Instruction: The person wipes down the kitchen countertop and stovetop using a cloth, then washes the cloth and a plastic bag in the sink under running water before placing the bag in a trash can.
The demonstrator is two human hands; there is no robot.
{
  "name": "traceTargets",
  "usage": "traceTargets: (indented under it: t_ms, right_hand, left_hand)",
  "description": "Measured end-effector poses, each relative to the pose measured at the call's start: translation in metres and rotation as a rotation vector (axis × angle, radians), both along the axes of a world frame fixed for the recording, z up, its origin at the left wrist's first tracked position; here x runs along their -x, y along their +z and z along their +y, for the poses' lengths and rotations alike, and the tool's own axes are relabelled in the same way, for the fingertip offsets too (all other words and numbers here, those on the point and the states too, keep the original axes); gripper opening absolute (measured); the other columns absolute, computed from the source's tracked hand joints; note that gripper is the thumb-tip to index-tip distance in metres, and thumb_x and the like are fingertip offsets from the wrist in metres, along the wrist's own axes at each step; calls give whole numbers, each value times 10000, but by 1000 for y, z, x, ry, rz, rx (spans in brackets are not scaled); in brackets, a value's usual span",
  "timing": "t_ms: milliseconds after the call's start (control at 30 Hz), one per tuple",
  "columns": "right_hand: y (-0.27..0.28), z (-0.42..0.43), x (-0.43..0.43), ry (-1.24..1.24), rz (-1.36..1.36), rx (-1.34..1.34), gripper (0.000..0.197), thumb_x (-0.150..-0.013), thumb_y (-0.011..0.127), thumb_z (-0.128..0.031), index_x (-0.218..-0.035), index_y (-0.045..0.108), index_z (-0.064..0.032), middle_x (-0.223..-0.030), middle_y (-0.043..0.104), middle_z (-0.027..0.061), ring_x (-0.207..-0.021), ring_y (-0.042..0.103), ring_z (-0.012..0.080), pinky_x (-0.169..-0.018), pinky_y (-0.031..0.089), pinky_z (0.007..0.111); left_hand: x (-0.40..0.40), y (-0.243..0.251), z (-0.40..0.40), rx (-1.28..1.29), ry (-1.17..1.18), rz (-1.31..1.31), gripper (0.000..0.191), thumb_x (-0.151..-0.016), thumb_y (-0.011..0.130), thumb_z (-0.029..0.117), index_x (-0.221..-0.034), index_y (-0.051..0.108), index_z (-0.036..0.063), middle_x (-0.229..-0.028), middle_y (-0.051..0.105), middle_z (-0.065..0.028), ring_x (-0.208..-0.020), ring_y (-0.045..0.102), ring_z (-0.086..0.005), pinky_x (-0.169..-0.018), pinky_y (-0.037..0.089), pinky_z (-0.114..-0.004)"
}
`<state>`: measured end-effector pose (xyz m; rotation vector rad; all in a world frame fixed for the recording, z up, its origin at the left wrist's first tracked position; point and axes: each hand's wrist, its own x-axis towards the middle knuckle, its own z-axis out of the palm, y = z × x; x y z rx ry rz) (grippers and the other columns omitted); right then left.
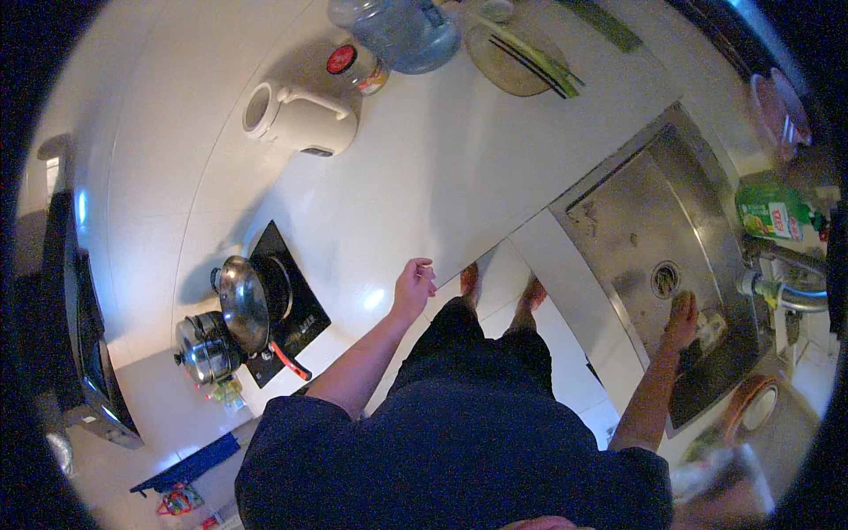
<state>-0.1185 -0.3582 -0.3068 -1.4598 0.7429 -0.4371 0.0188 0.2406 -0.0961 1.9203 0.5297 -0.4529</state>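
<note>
My left hand (414,283) hovers by the front edge of the white countertop (371,199), its fingers loosely curled and nothing seen in them. Over the metal sink (636,218), my right hand (682,321) is beside the round drain (665,278). A pale crumpled thing (712,331) lies just right of that hand; whether the fingers touch or hold it cannot be told. The faucet (752,283) is at the sink's right side. At the back, a round board (513,73) bears green stalks (543,56) and dark chopsticks (520,59).
On the left, a wok (244,305) leans by a black cooktop (298,298), beside a steel pot (205,348). A cream pitcher (311,122), a red-lidded jar (371,76) and a large water bottle (411,40) stand behind. A green detergent bottle (772,209) is near the faucet.
</note>
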Motion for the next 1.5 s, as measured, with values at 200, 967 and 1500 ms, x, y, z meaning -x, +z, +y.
traceTargets:
  t_ms: [200,967,1500]
  right_hand:
    - [152,230,-168,332,-42,454,552,-782,551,-9,-1301,364,-26,-1328,391,119,-1209,383,240,-1014,284,357]
    - [108,503,-481,589,-93,1390,319,-809,475,-194,-1074,543,-30,-1265,445,159,-1197,369,342,-975,299,480]
    - [62,93,-104,51,645,532,338,-842,537,-106,-1168,534,-14,-1110,590,152,-973,577,206,-846,437,295]
  left_hand:
    - [-16,-15,55,36,203,-114,233,-896,462,149,-1079,470,4,-837,531,-87,-606,543,-113,-507,500,-245]
    - [-67,-17,169,278,329,-46,207,-917,421,140,-1064,465,0,-799,539,-86,-633,553,-140,-566,512,-275]
    - [-19,-9,50,163,152,-47,209,-927,420,156,-1052,486,2,-766,534,-74,-623,544,-123,-568,505,-261]
